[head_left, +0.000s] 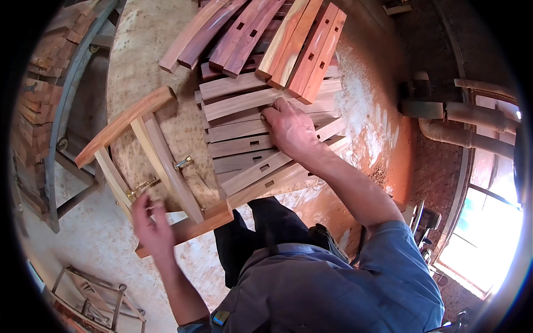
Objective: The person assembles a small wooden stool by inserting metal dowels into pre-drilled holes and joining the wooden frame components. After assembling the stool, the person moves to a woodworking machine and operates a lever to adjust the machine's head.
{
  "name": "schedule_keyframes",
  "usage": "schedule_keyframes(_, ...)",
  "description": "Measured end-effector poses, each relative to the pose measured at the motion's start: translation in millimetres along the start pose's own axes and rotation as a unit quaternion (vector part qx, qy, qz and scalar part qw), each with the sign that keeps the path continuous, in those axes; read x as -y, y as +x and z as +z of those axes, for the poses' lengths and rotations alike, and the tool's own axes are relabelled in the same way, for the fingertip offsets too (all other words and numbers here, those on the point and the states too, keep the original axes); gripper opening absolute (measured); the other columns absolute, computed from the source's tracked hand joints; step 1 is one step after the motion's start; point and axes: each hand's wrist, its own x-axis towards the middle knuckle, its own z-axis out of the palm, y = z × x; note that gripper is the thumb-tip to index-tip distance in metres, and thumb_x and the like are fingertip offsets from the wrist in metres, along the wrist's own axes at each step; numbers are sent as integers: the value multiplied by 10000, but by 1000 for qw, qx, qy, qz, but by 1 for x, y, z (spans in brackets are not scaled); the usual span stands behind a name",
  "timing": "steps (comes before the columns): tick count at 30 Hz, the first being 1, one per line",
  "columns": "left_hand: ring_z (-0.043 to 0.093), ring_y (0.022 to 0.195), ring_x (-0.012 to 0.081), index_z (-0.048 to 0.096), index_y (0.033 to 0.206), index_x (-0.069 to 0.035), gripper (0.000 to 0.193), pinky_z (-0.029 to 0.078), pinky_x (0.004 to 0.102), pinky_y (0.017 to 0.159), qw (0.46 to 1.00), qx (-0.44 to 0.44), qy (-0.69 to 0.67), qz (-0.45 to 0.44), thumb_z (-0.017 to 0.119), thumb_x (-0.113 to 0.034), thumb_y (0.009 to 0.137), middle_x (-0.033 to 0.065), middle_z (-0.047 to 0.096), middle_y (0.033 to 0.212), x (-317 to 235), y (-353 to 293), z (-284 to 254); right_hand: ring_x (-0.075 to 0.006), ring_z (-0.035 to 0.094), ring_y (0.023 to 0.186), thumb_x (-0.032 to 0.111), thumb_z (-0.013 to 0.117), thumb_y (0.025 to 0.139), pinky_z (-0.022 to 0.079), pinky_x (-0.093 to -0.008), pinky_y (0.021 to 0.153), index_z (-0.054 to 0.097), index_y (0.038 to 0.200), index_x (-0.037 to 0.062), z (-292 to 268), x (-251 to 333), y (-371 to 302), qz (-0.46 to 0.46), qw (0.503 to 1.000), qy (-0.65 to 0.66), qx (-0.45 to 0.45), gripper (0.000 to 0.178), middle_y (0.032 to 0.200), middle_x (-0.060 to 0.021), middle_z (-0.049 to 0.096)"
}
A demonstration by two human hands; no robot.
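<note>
My left hand [154, 228] is raised at the near end of a wooden frame [126, 123], fingers bent toward each other and slightly blurred. A small pale bit seems to show at its fingertips, too small to name. The frame has two thick rails joined by slimmer bars. Brass-coloured metal fittings [145, 186] lie by its bars, close to the left fingers. My right hand [292, 129] rests over a row of pale wooden slats [239, 145], several with square mortises. Its thumb and fingers are pinched together; what they hold is hidden.
Reddish wooden bars [319, 53] with mortises are piled on the far side of the slats. The plywood worktop [147, 50] carries everything. Stacked wood blocks [41, 116] fill a metal rack [69, 89] at left. Pipes [466, 119] run along the right wall.
</note>
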Motion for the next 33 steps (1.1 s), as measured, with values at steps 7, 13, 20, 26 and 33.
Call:
schedule_keyframes(7, 593, 1058, 308, 540, 1221, 25, 372, 460, 365, 925, 990, 133, -44, 27, 592, -78, 868, 204, 593, 1165, -66, 11, 106, -296, 669, 870, 74, 520, 936, 525, -373, 766, 560, 1074, 0, -53, -37, -45, 202, 938, 259, -114, 161, 961, -202, 662)
schedule_keyframes(13, 578, 1107, 287, 496, 1281, 14, 415, 422, 363, 978, 976, 143, -123, -106, 591, -126, 902, 191, 599, 1189, -68, 10, 126, -197, 644, 915, 112, 521, 961, 506, -312, 847, 549, 992, 15, -39, -166, -113, 339, 750, 498, -274, 105, 991, -124, 682)
schedule_keyframes(20, 588, 1053, 221, 505, 1260, 16, 381, 440, 337, 934, 974, 157, -107, -124, 588, -143, 925, 158, 618, 1140, -68, 13, 130, -198, 630, 871, 200, 498, 982, 518, -306, 771, 532, 1088, -25, 16, -190, -121, 424, 576, 689, -118, 251, 993, -139, 650)
schedule_keyframes(26, 599, 1008, 205, 515, 1246, 16, 365, 461, 333, 896, 977, 154, -94, -118, 589, -144, 926, 148, 634, 1106, -68, 11, 130, -155, 588, 824, 208, 527, 968, 480, -285, 762, 571, 1000, 6, 24, -172, -107, 416, 532, 729, -114, 209, 903, -78, 630)
schedule_keyframes(33, 606, 1032, 257, 523, 1246, 1, 390, 458, 352, 909, 989, 135, -5, -62, 606, -158, 901, 184, 616, 1147, -67, 1, 127, -185, 594, 965, 225, 492, 987, 481, -326, 858, 550, 1118, -11, 21, -165, -111, 403, 575, 706, -93, 276, 1043, -114, 628)
